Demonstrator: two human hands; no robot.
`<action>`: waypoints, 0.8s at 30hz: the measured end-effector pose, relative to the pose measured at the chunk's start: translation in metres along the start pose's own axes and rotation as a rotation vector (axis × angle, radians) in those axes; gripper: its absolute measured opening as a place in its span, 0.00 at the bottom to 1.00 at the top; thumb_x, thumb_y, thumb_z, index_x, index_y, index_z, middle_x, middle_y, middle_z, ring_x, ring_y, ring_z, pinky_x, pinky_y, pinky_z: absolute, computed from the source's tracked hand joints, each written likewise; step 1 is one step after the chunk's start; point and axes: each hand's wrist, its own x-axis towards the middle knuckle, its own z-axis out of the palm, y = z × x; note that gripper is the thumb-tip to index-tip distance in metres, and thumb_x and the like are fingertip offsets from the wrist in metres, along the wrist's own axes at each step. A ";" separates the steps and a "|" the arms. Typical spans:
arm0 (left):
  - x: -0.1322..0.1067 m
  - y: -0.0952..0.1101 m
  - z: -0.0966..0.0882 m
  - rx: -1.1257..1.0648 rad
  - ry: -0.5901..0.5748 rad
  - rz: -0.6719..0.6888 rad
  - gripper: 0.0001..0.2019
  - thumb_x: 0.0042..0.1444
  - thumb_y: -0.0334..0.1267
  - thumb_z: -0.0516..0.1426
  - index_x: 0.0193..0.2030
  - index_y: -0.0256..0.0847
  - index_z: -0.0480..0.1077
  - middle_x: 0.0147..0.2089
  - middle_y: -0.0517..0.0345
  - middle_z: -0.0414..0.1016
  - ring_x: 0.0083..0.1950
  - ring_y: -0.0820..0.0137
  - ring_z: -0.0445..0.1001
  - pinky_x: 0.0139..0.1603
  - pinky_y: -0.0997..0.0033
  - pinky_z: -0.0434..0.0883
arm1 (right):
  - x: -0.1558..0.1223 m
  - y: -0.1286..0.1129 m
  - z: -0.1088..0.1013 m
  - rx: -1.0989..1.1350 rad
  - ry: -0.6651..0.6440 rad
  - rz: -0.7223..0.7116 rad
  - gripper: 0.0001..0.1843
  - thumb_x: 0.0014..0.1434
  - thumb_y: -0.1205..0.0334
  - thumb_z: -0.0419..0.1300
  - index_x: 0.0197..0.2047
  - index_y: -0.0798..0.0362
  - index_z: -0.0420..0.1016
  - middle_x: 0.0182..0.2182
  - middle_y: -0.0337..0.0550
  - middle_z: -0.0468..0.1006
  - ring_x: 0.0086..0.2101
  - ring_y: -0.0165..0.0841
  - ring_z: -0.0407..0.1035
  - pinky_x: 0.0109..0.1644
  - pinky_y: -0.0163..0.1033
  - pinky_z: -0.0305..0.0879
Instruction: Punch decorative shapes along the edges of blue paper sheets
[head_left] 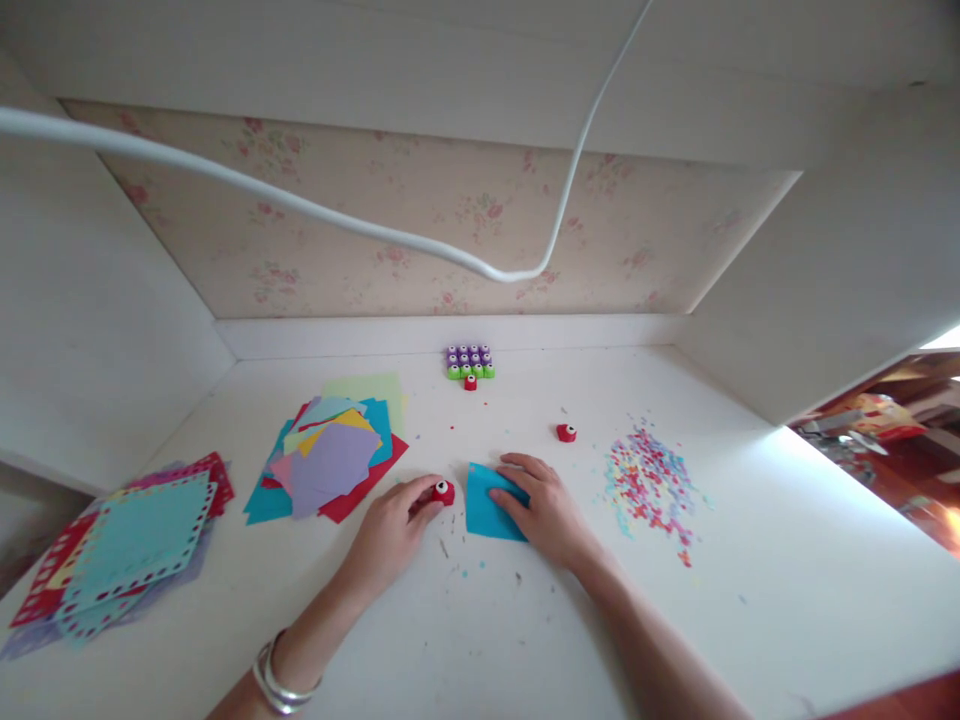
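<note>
Pinching a red punch (443, 493), left fingers (420, 485) sit beside blue paper (487, 517) under spread right fingers (528, 466).

A small, squat red craft punch (443, 493) is held upright between six and seven o'clock from the centre of the view. Its white round top, with a dark mark in the middle, faces up; its nine o'clock side is partly covered, and whether its base is resting or raised cannot be told. At three o'clock from it, just beside and apart, a plain bright-blue paper sheet (488, 515) lies pressed down, turned slightly askew. Its straight nine o'clock edge faces the punch; its two o'clock corner is hidden.
</note>
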 end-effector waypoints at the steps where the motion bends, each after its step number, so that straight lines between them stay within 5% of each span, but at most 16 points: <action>1: 0.000 0.000 0.000 -0.005 -0.002 -0.005 0.14 0.63 0.40 0.57 0.54 0.47 0.74 0.48 0.56 0.82 0.46 0.64 0.80 0.47 0.66 0.77 | 0.000 -0.001 -0.001 0.048 0.019 0.002 0.17 0.65 0.53 0.60 0.54 0.48 0.77 0.56 0.48 0.75 0.55 0.42 0.69 0.61 0.50 0.65; 15: -0.001 -0.002 0.002 -0.041 -0.034 -0.015 0.13 0.63 0.40 0.57 0.54 0.48 0.73 0.48 0.56 0.80 0.46 0.64 0.79 0.48 0.66 0.76 | 0.001 -0.009 0.002 0.286 -0.010 0.092 0.21 0.55 0.58 0.69 0.52 0.46 0.78 0.52 0.46 0.76 0.50 0.41 0.73 0.55 0.45 0.70; 21: 0.000 0.006 -0.002 -0.049 -0.033 0.056 0.21 0.63 0.38 0.56 0.63 0.49 0.68 0.53 0.55 0.78 0.51 0.65 0.77 0.53 0.65 0.75 | 0.003 -0.006 0.003 0.379 -0.007 0.109 0.15 0.57 0.56 0.67 0.48 0.47 0.78 0.46 0.45 0.79 0.47 0.40 0.74 0.54 0.48 0.70; 24: 0.001 0.007 -0.003 -0.046 -0.035 0.085 0.17 0.63 0.37 0.55 0.58 0.49 0.72 0.54 0.55 0.78 0.55 0.63 0.76 0.58 0.62 0.73 | 0.004 -0.008 0.002 0.425 -0.016 0.102 0.10 0.58 0.55 0.65 0.43 0.47 0.79 0.44 0.44 0.80 0.46 0.40 0.74 0.54 0.48 0.69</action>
